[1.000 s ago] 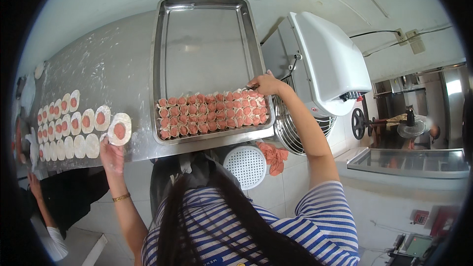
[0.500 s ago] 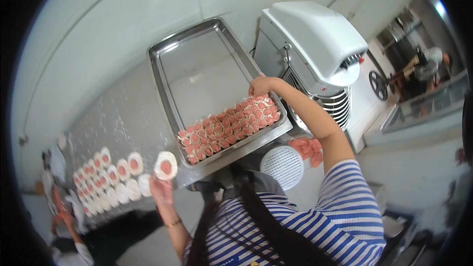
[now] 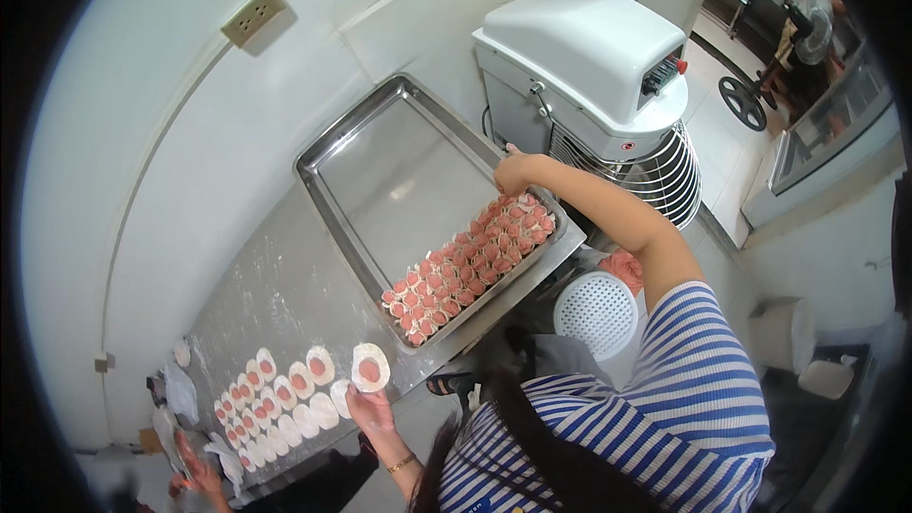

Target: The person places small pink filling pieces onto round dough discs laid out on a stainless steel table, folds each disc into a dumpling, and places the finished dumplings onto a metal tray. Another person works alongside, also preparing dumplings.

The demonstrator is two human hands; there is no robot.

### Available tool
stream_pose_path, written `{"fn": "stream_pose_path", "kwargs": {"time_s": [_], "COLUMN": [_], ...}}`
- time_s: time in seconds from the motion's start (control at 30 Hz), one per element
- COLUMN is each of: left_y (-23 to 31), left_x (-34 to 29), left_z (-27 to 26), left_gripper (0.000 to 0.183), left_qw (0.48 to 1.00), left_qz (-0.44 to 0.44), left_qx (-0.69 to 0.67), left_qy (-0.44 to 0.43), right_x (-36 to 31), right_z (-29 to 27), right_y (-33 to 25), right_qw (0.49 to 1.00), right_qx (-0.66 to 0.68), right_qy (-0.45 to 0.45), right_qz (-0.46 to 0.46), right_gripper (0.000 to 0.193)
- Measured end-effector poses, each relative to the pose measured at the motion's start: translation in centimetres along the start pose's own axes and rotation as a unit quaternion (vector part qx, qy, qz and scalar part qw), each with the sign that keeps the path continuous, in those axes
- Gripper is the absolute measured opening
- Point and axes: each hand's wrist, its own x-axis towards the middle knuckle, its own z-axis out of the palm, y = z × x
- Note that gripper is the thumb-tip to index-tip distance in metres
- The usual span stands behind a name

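Observation:
My left hand (image 3: 372,408) is closed on the edge of a round dough wrapper (image 3: 369,353) with a pink meat filling in its middle, held up near the table's front edge. My right hand (image 3: 513,171) reaches over the right side of a large metal tray (image 3: 332,209), right at the end of the packed rows. Its fingers are curled down and partly hidden, so I cannot make out what they hold. Several open-topped dumplings (image 3: 465,266) with pink filling stand close together along the tray's near side.
Flat wrappers (image 3: 304,420), some topped with filling, lie in rows on the steel table (image 3: 275,294). A white dough mixer (image 3: 589,57) stands right of the tray. Below the table edge is a white perforated stool (image 3: 596,313). Another person's hand (image 3: 199,465) works at the lower left.
My view has shifted and turned, so the tray and wrappers sit lower and further right. My left hand still holds the filled wrapper, and my right hand remains at the tray's right side.

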Motion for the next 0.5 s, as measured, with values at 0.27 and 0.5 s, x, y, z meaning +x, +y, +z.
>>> {"fn": "stream_pose_path", "kwargs": {"time_s": [0.27,0.5], "left_y": [-1.4,-2.3], "left_x": [-0.7,-1.6], "left_z": [0.2,-0.4], "left_gripper": [0.034,0.037], "left_qw": [0.999,0.998], "left_qz": [0.007,0.011], "left_qx": [-0.031,-0.057], "left_qy": [0.017,0.01], "right_x": [0.2,0.9], "right_z": [1.4,2.8], "right_y": [0.5,1.5], "right_qw": [0.996,0.991], "right_qx": [0.076,0.114], "right_qy": [0.038,0.058], "right_qz": [-0.02,-0.032], "right_gripper": [0.029,0.034]}}
